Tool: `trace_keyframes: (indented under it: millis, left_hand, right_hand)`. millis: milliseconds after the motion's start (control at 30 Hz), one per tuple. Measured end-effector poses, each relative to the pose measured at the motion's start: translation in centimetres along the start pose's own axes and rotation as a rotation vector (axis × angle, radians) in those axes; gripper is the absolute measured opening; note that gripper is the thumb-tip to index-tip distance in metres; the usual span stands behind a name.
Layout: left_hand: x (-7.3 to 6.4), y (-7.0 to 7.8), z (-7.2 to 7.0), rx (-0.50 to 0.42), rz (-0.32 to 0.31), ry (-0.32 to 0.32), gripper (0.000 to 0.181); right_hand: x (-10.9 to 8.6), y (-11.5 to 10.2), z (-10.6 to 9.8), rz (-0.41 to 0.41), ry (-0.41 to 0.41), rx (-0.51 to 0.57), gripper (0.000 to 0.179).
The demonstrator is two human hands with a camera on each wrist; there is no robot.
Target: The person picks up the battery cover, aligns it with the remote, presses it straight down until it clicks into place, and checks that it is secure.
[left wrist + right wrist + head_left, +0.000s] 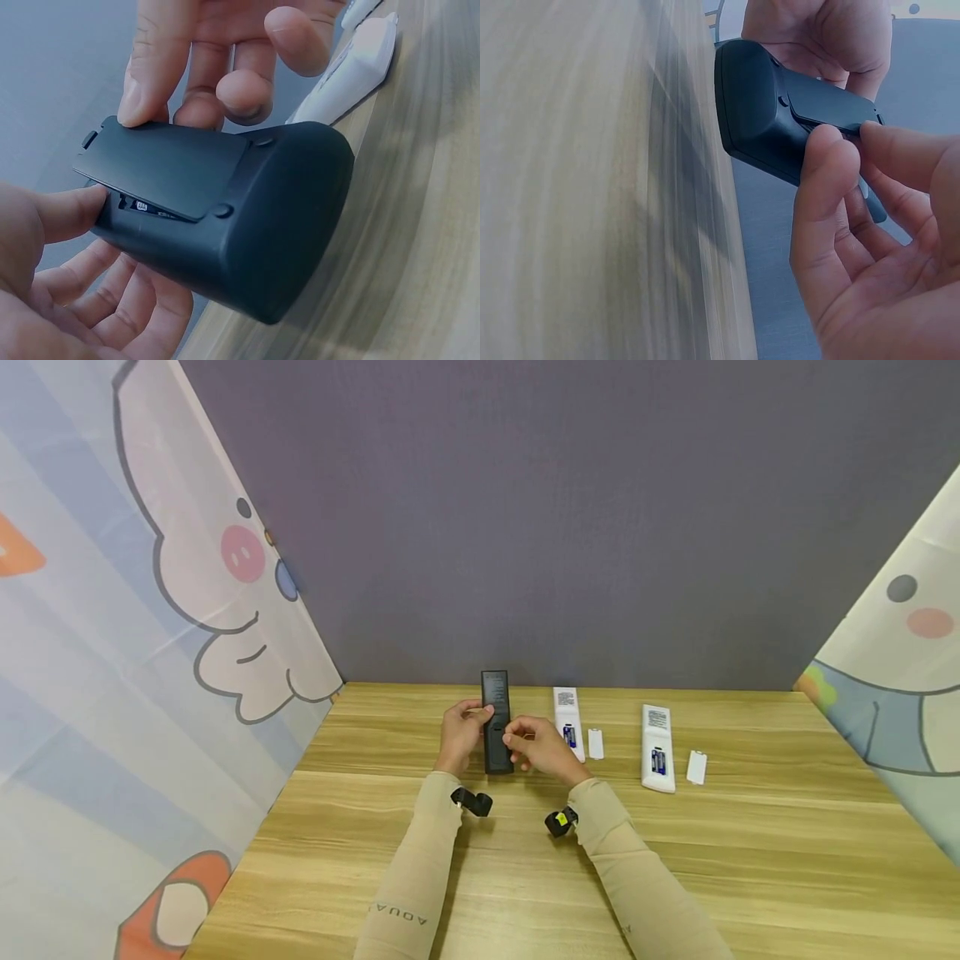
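Observation:
My left hand (460,735) grips a black remote control (496,693) by its side, its back facing up and its body raised over the table. The battery cover (169,169) sits tilted on that back, one long edge lifted. Through the gap a small white label shows inside the remote, in the left wrist view. My right hand (543,747) has thumb and index finger at the free end of the cover, pinching its edge. In the right wrist view, this cover (829,109) stands slightly off the body.
To the right on the wooden table (750,860) lies a white remote (567,706) with blue batteries exposed, a small white cover (596,744) beside it. Farther right is a second white remote (657,739), also uncovered, with its cover (697,767). A grey panel (562,527) rises behind.

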State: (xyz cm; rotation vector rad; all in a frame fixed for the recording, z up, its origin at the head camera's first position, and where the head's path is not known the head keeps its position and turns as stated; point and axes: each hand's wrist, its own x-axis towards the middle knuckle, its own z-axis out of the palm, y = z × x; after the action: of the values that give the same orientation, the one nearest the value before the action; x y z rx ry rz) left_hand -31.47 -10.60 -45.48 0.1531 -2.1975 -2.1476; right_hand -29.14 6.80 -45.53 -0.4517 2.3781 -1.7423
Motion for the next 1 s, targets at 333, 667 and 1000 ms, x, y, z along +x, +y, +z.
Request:
trace_keyframes:
  millis: [333, 667, 1000]
  left_hand:
    - [0.01, 0.09, 0.08, 0.004, -0.012, -0.004, 0.031]
    - [-0.03, 0.21, 0.20, -0.004, -0.005, -0.009, 0.033]
    - [-0.27, 0.31, 0.21, 0.006, -0.007, -0.004, 0.031]
  right_hand:
    - [0.20, 0.19, 0.19, 0.027, 0.040, -0.016, 0.007]
    - [0.11, -0.10, 0.41, 0.050, 0.085, -0.048, 0.008]
    - [0.14, 0.00, 0.63, 0.065, 0.108, -0.081, 0.010]
